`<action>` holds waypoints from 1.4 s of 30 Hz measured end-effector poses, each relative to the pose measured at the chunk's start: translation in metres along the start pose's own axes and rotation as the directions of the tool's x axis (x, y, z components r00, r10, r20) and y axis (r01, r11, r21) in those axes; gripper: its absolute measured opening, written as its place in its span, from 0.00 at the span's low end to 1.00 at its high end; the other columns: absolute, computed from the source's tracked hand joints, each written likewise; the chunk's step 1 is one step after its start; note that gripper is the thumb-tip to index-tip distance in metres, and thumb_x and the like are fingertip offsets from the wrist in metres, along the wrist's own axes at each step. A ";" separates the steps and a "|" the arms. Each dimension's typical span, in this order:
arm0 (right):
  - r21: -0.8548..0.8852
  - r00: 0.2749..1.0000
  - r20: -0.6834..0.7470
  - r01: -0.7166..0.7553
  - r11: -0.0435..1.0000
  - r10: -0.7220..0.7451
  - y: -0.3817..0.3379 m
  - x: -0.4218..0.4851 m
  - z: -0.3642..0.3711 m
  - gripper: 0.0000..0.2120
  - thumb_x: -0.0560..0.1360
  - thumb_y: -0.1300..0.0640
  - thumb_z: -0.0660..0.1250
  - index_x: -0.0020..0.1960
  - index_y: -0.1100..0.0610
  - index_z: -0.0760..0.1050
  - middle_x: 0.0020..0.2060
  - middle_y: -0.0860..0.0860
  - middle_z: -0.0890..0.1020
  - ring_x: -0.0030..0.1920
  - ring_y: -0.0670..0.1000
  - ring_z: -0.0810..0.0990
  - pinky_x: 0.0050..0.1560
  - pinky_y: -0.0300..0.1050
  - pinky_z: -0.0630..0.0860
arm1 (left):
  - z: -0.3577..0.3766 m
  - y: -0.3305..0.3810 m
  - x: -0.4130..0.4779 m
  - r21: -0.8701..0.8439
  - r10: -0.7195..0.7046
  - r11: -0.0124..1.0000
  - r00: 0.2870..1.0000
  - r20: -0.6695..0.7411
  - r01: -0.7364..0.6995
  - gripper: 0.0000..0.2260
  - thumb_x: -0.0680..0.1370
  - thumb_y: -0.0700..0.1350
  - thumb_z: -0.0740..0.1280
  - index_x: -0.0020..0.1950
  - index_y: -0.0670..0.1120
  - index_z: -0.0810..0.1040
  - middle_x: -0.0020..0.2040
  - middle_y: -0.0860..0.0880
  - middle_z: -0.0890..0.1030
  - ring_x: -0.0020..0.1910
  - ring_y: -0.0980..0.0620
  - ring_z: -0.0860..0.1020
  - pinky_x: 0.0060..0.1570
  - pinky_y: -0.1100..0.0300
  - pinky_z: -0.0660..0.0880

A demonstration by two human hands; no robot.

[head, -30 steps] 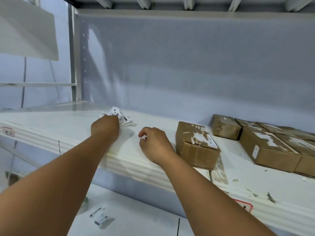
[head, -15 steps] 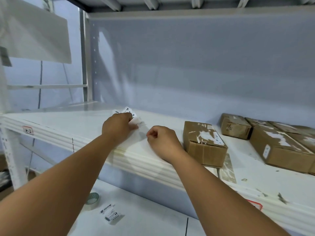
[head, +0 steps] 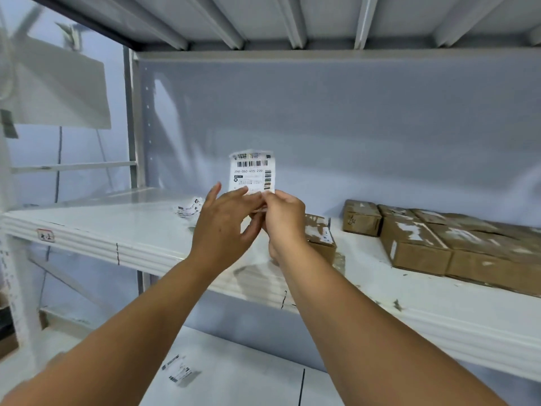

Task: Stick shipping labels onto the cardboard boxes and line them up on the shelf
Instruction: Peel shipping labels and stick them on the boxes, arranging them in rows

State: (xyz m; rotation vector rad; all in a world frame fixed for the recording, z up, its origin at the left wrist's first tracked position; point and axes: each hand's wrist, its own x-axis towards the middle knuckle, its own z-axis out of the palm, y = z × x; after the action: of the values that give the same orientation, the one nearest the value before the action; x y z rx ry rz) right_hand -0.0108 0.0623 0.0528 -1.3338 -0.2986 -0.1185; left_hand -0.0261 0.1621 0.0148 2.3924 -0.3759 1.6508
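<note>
Head view is showing the right hand (head: 282,216) pinching the lower right corner of a shipping label (head: 251,171) between thumb and fingertips, so that grip is closing narrowly on the paper. The left hand (head: 222,227) is meeting it from nine o'clock with fingers spread and mostly straight, the forefinger lying against the label's lower edge. I judge it is working the backing loose, though the backing itself is not showing. The label is standing upright in the air with its barcodes facing the camera, probably so the person can read it and keep the sticky side off everything.

One such label is being held. At ten o'clock from the hands, a small loose pile of labels (head: 188,208) is lying on the white shelf (head: 146,230), within easy reach for the next pick; its count is not readable.

At three o'clock, the nearest cardboard box (head: 320,235) is sitting partly behind the right wrist, likely next for labelling. Farther toward three o'clock, a small box (head: 361,219) is sitting at the back, with larger boxes (head: 415,244) packed side by side. At least five boxes are showing in all, and the row is running out of frame.

At six o'clock, one more label (head: 178,370) is lying on the worktop (head: 248,376) under the shelf.
</note>
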 end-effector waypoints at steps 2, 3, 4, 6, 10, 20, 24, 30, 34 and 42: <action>-0.029 0.999 -0.051 0.014 0.999 -0.016 -0.011 -0.006 -0.016 0.16 0.77 0.63 0.60 0.33 0.55 0.76 0.39 0.62 0.83 0.37 0.55 0.78 0.47 0.56 0.80 | -0.008 0.024 0.005 -0.285 -0.195 0.940 0.981 -0.009 0.185 0.18 0.76 0.52 0.57 0.53 0.45 0.82 0.54 0.53 0.81 0.58 0.59 0.73 0.61 0.67 0.63; -0.072 0.997 -0.063 0.030 0.997 -0.035 -0.016 -0.010 -0.025 0.16 0.77 0.63 0.59 0.33 0.55 0.77 0.40 0.62 0.84 0.37 0.55 0.78 0.46 0.57 0.80 | -0.011 0.034 0.009 -0.398 -0.307 0.876 0.951 -0.022 0.274 0.17 0.77 0.52 0.58 0.53 0.45 0.82 0.55 0.54 0.79 0.57 0.61 0.72 0.58 0.69 0.65; -0.123 0.996 -0.065 0.048 0.991 -0.056 -0.020 -0.013 -0.033 0.15 0.77 0.62 0.59 0.34 0.56 0.78 0.39 0.59 0.84 0.36 0.54 0.78 0.42 0.54 0.80 | -0.013 0.043 0.014 -0.478 -0.425 0.801 0.905 -0.028 0.361 0.13 0.78 0.50 0.60 0.53 0.46 0.81 0.57 0.54 0.77 0.56 0.61 0.72 0.57 0.68 0.67; -0.225 0.994 -0.047 0.081 0.971 -0.094 -0.028 -0.018 -0.051 0.12 0.76 0.60 0.60 0.39 0.58 0.80 0.36 0.56 0.84 0.33 0.55 0.78 0.34 0.49 0.76 | -0.018 0.059 0.029 -0.610 -0.640 0.585 0.766 0.059 0.535 0.09 0.78 0.44 0.64 0.58 0.50 0.76 0.60 0.53 0.73 0.54 0.59 0.75 0.51 0.63 0.73; -0.338 0.995 -0.008 0.086 0.937 -0.094 -0.038 -0.026 -0.082 0.12 0.75 0.60 0.60 0.37 0.55 0.79 0.39 0.54 0.85 0.41 0.58 0.83 0.41 0.56 0.82 | -0.020 0.078 0.055 -0.748 -0.773 0.228 0.583 0.249 0.623 0.15 0.77 0.41 0.66 0.62 0.53 0.72 0.53 0.51 0.79 0.46 0.51 0.79 0.38 0.58 0.74; -0.858 0.885 -0.016 0.226 0.461 -0.465 -0.052 -0.025 -0.141 0.19 0.76 0.60 0.65 0.65 0.49 0.69 0.59 0.51 0.72 0.59 0.52 0.70 0.53 0.45 0.72 | -0.012 0.122 0.072 -0.760 -0.684 -0.001 0.554 0.475 0.650 0.06 0.78 0.35 0.63 0.43 0.41 0.76 0.39 0.44 0.81 0.34 0.51 0.81 0.32 0.63 0.79; -0.950 0.627 0.181 0.311 0.030 -0.758 -0.048 -0.024 -0.139 0.15 0.67 0.64 0.72 0.52 0.52 0.80 0.47 0.53 0.76 0.49 0.58 0.73 0.46 0.51 0.69 | -0.006 0.139 0.075 -0.735 -0.656 -0.011 0.550 0.517 0.678 0.05 0.77 0.33 0.64 0.44 0.41 0.77 0.42 0.41 0.82 0.33 0.50 0.81 0.30 0.62 0.79; -0.872 0.782 0.186 0.411 0.267 -0.595 -0.052 -0.022 -0.141 0.16 0.79 0.56 0.60 0.66 0.53 0.73 0.60 0.52 0.75 0.61 0.55 0.69 0.61 0.50 0.67 | 0.000 0.156 0.077 -0.726 -0.601 -0.209 0.500 0.624 0.655 0.06 0.77 0.33 0.63 0.41 0.40 0.75 0.32 0.44 0.79 0.27 0.52 0.79 0.26 0.65 0.76; -0.861 0.780 0.255 0.452 0.234 -0.572 -0.049 -0.025 -0.140 0.18 0.81 0.52 0.56 0.69 0.53 0.71 0.65 0.51 0.74 0.66 0.53 0.68 0.67 0.51 0.64 | 0.000 0.159 0.075 -0.667 -0.542 -0.352 0.438 0.717 0.656 0.06 0.77 0.35 0.63 0.40 0.40 0.76 0.29 0.47 0.76 0.24 0.53 0.78 0.25 0.65 0.74; -0.817 0.813 0.305 0.490 0.303 -0.496 -0.056 -0.031 -0.139 0.22 0.81 0.52 0.55 0.74 0.54 0.63 0.71 0.49 0.69 0.71 0.48 0.62 0.70 0.37 0.54 | -0.011 0.154 0.076 -0.476 -0.352 -0.512 0.331 0.875 0.715 0.08 0.77 0.38 0.63 0.37 0.40 0.73 0.24 0.47 0.77 0.22 0.53 0.77 0.24 0.67 0.74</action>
State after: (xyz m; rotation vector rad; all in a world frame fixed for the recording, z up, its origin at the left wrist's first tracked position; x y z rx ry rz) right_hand -0.0349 -0.0878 0.0681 -2.2485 -0.7172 -0.9351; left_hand -0.0601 0.0134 0.0946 0.9644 0.0204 0.0234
